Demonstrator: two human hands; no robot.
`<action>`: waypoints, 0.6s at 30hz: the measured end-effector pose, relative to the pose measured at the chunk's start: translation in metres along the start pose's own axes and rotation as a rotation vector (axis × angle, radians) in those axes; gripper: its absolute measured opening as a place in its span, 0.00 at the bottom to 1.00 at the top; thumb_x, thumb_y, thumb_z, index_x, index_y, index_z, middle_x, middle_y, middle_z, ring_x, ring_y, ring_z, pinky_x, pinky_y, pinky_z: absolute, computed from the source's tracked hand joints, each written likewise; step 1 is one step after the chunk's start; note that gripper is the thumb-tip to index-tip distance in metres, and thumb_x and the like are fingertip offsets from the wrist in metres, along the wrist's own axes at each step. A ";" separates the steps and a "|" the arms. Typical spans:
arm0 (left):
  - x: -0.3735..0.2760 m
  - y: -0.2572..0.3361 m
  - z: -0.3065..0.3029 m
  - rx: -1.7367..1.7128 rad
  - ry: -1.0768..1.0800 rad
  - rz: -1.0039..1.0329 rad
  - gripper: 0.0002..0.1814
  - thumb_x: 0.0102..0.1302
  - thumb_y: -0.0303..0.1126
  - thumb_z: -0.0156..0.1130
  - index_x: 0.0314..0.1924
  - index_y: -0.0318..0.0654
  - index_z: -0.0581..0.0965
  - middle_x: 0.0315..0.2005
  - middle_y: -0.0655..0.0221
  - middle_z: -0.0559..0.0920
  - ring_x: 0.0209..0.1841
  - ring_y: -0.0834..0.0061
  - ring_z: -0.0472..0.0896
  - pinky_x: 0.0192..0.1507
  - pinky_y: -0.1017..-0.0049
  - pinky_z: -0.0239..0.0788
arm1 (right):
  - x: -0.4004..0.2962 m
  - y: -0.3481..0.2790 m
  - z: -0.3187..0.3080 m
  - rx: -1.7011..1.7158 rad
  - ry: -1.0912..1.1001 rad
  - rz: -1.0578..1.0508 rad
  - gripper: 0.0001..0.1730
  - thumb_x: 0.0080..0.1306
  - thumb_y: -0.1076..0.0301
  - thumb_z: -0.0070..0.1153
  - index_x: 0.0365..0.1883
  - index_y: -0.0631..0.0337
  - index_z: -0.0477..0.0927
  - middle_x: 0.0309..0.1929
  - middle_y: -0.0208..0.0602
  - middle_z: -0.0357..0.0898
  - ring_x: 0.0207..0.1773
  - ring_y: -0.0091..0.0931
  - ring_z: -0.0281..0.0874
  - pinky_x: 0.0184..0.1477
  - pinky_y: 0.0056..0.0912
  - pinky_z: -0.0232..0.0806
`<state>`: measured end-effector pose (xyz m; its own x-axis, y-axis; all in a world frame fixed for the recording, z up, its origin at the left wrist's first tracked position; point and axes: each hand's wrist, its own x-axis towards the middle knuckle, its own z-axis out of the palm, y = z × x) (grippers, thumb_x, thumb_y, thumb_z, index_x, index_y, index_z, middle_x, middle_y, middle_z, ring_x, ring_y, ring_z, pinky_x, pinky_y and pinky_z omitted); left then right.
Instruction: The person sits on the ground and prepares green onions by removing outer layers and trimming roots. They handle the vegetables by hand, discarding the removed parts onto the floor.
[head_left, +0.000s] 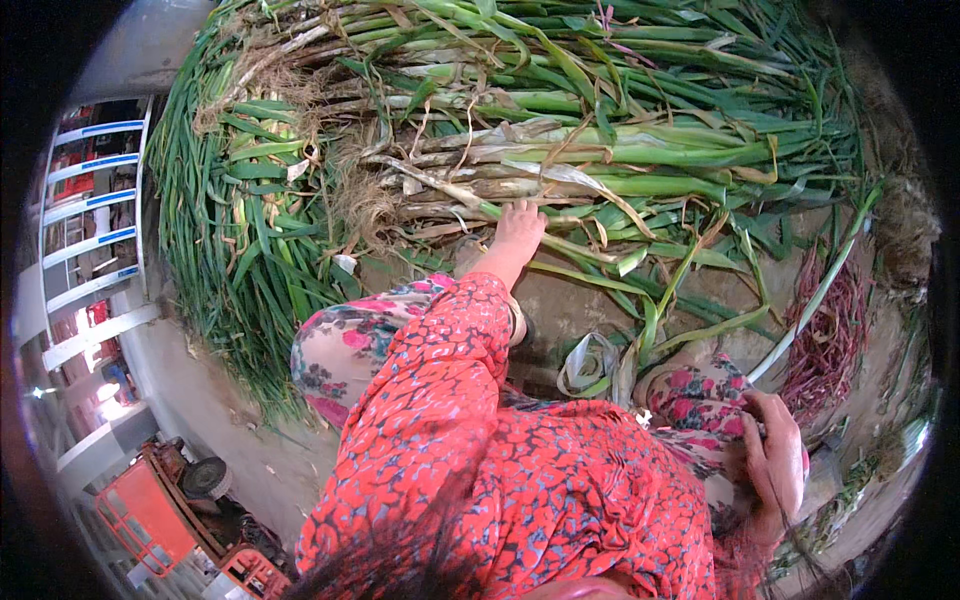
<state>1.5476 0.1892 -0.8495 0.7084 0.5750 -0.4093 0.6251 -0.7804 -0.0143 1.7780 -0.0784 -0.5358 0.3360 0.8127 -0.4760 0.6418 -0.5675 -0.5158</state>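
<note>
A large heap of long green onion or leek stalks (645, 154), with pale stems and fibrous brown roots (371, 202), lies before me. My left hand (520, 223) reaches forward and rests on a stalk at the heap's near edge; whether its fingers close round it is unclear. My right hand (776, 450) is low at the right, by my floral-patterned knee, its fingers curled; what may lie in them cannot be told. One long pale stalk (810, 307) slants upward from beside that hand.
A bundle of reddish-purple strands (825, 330) lies on the right. Loose pale leaf strips (589, 367) are between my legs. More green leaves (195, 225) hang on the left, near a white metal rack (94, 195). An orange wheeled machine (154, 510) stands lower left.
</note>
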 end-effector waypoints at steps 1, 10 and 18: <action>0.003 -0.004 0.000 0.001 -0.069 -0.004 0.12 0.60 0.34 0.45 0.39 0.43 0.75 0.41 0.66 0.74 0.52 0.67 0.66 0.51 0.64 0.57 | 0.003 -0.001 -0.001 0.003 0.031 0.037 0.12 0.56 0.75 0.48 0.39 0.66 0.71 0.32 0.46 0.71 0.38 0.41 0.70 0.43 0.33 0.62; 0.005 -0.020 -0.127 -0.235 0.169 0.180 0.09 0.52 0.33 0.56 0.32 0.38 0.71 0.31 0.57 0.77 0.36 0.58 0.76 0.36 0.63 0.68 | 0.002 0.007 -0.002 -0.085 0.035 -0.001 0.12 0.58 0.69 0.48 0.39 0.65 0.71 0.35 0.49 0.71 0.41 0.44 0.69 0.43 0.38 0.62; -0.057 -0.091 -0.278 -0.079 0.748 -0.198 0.19 0.63 0.47 0.49 0.45 0.41 0.71 0.35 0.55 0.77 0.37 0.56 0.75 0.37 0.63 0.66 | -0.013 0.036 0.002 -0.180 0.068 -0.173 0.15 0.60 0.63 0.45 0.41 0.64 0.70 0.34 0.47 0.72 0.41 0.41 0.70 0.43 0.39 0.63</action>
<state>1.5415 0.2962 -0.5717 0.5963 0.7367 0.3190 0.7646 -0.6423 0.0541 1.7959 -0.1094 -0.5497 0.2521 0.9062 -0.3394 0.8039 -0.3914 -0.4478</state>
